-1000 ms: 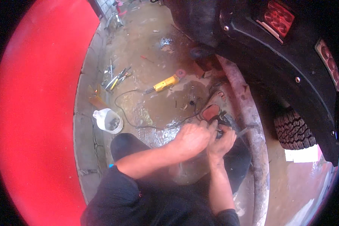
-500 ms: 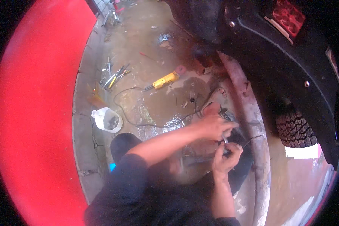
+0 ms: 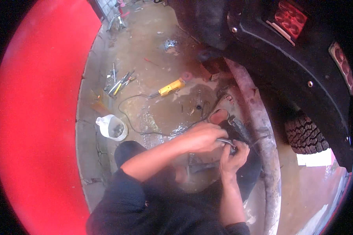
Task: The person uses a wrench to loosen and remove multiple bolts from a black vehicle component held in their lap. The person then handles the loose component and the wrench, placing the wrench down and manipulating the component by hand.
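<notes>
1. Left hand (image 3: 202, 137): fingers curled shut around a thin grey metal tool (image 3: 226, 141), held near the rusty curved bar (image 3: 259, 129).
2. Right hand (image 3: 233, 156): fingers bent around a small dark part (image 3: 233, 149) at the tool's tip; the part is too small to identify.
3. Floor, upper left of the hands: yellow power tool (image 3: 171, 87) with trailing black cable (image 3: 145, 131).
4. White jug (image 3: 111, 127): stands beside the red panel (image 3: 39, 117).
5. Red rectangular lamp (image 3: 289, 17): set in the black bumper (image 3: 302, 70), above the tyre (image 3: 304, 135).
</notes>
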Tool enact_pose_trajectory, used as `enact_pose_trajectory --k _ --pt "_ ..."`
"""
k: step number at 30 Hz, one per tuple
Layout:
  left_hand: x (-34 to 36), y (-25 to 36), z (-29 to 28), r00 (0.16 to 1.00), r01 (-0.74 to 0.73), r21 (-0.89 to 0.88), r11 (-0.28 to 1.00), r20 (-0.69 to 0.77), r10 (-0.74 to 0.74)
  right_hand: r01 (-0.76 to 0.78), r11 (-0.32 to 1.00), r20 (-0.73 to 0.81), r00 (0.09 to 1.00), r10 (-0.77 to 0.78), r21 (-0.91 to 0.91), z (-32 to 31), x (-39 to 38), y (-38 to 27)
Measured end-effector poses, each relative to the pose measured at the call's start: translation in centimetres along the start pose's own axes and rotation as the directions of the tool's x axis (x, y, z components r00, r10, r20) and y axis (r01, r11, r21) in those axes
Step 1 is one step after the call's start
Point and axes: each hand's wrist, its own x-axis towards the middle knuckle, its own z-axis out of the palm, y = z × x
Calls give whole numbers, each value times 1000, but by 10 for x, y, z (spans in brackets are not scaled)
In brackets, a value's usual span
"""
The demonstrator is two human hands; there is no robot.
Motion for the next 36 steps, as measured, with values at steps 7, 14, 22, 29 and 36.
enact_pose_trajectory --k 7,14,22,29,36 --pt "-27 31 2 983 107 246 963 -170 -66 -23 1000 10 1000 23 12 11 4 -9" --pt "0 -2 31 989 83 -2 997 -124 -82 3 990 1 1000 -3 138 -7 -13 -13" --pt "4 8 33 978 137 213 967 -186 -97 -4 995 4 1000 3 96 -12 -13 1" --pt "22 -5 10 987 6 77 997 -163 7 -36 997 28 999 35 62 -10 -8 -8" --pt "-16 37 1 973 -40 195 980 -216 83 7 998 -24 1000 -5 62 -7 -3 -5"
